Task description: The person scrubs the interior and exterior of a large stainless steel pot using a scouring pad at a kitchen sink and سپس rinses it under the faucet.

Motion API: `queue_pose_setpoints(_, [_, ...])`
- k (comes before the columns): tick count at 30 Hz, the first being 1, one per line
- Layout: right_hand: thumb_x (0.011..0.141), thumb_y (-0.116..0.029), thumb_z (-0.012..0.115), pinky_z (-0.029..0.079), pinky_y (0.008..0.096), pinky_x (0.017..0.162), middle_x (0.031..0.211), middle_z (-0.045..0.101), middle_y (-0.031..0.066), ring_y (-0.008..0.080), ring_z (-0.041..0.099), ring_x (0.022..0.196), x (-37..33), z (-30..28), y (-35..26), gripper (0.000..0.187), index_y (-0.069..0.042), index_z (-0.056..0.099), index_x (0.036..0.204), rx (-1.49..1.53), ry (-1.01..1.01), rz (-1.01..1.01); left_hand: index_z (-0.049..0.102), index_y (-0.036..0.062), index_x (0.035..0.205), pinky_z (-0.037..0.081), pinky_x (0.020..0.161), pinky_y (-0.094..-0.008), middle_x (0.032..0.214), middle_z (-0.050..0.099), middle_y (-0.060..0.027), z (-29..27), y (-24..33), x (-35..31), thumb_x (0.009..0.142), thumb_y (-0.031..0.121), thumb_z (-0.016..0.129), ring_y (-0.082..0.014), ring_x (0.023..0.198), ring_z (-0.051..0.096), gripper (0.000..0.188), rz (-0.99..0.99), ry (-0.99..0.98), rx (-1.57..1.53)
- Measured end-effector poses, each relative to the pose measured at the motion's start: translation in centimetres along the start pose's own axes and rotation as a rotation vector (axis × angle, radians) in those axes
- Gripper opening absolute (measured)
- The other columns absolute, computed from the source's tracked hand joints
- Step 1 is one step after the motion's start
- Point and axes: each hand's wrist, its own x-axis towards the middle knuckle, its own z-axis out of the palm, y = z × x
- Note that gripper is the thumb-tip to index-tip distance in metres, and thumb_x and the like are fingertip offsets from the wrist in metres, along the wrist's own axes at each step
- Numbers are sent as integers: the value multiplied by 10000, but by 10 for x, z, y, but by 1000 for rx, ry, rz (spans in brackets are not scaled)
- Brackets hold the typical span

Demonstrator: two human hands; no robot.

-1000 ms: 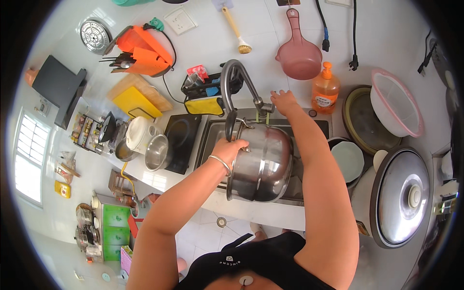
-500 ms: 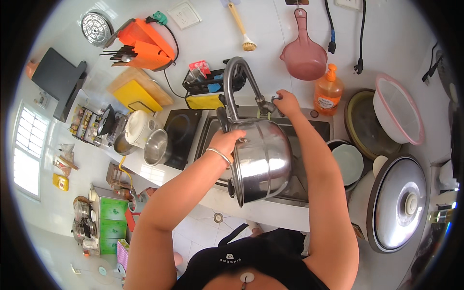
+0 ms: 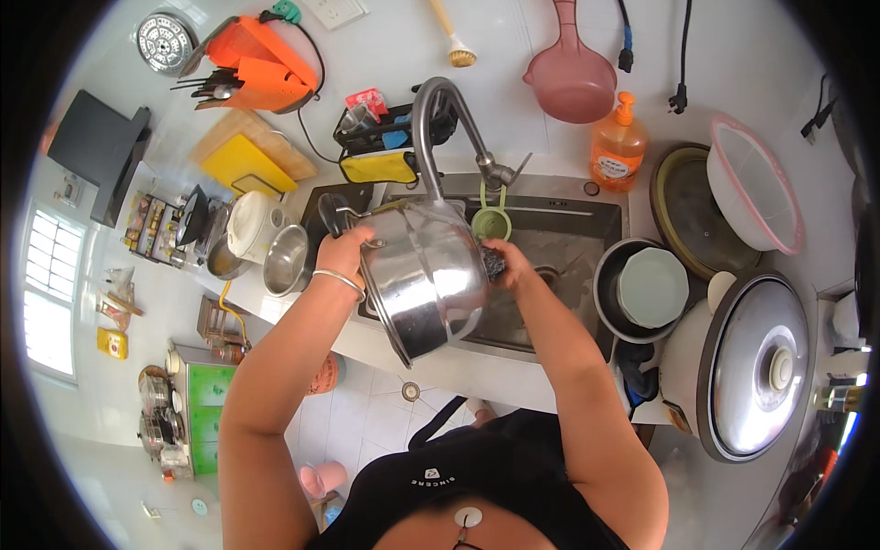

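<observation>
A shiny steel pot (image 3: 423, 280) is tilted on its side over the left part of the sink (image 3: 573, 302), its rim toward the lower left. My left hand (image 3: 345, 255) is closed at its upper rim, by a dark looped handle (image 3: 332, 214). At the pot's base on the right, my right hand (image 3: 513, 266) presses a dark steel wool scrubber (image 3: 493, 264) against the metal. The curved faucet (image 3: 423, 137) rises behind the pot. A green strainer (image 3: 492, 223) hangs below the faucet lever (image 3: 522, 167). The pot's inside is hidden.
Right of the sink are a bowl in a dark pot (image 3: 605, 291), a big lidded cooker (image 3: 687, 367) and an orange soap bottle (image 3: 616, 151). A steel bowl (image 3: 288, 261) and white rice cooker (image 3: 256, 225) stand left. A black caddy (image 3: 403, 128) sits behind the faucet.
My right hand has left the faucet lever and come down to the pot's base, now with a scrubber. The pot has moved left and tilted further, my left hand still gripping it.
</observation>
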Motion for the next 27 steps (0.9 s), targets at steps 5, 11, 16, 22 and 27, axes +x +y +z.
queue_pose_setpoints(5, [820, -347, 682, 518, 345, 617, 940, 661, 73, 221, 635, 831, -30, 38, 28, 302, -105, 631, 993, 32, -16, -26, 585, -23, 948, 558, 618, -321, 854, 621, -88, -29, 6, -4, 810, -9, 589, -205, 734, 629, 139, 18, 47, -47])
queue_pose_setpoints(11, [872, -377, 625, 554, 343, 639, 1040, 666, 131, 268, 651, 948, -26, 35, 34, 382, -60, 616, 1085, 10, -175, -12, 582, -35, 898, 569, 577, -351, 829, 602, -90, -52, 10, -5, 813, 1, 582, -208, 669, 621, 92, 34, 100, 9])
queue_pose_setpoints(16, [884, -323, 614, 556, 370, 684, 1082, 664, 123, 268, 649, 978, -15, 46, 30, 373, -61, 598, 1148, -7, -226, -41, 582, -37, 918, 564, 591, -317, 858, 651, -113, -54, 12, -17, 815, -13, 565, -194, 694, 623, 108, 34, 70, -20])
queue_pose_setpoints(22, [803, -69, 650, 530, 354, 670, 1036, 644, 63, 182, 628, 872, -17, 39, 15, 338, -67, 615, 1139, -277, -235, -256, 590, -49, 961, 518, 608, -269, 962, 680, -126, -58, -7, -3, 813, -8, 565, -179, 718, 610, 156, 50, 3, 22])
queue_pose_setpoints(27, [736, -48, 577, 547, 346, 703, 1065, 639, 105, 213, 632, 904, -22, 29, 14, 465, -57, 587, 1201, -386, -197, -310, 603, -54, 946, 510, 603, -300, 959, 669, -122, -46, -1, -13, 800, -13, 579, -188, 734, 602, 154, 11, -6, 0])
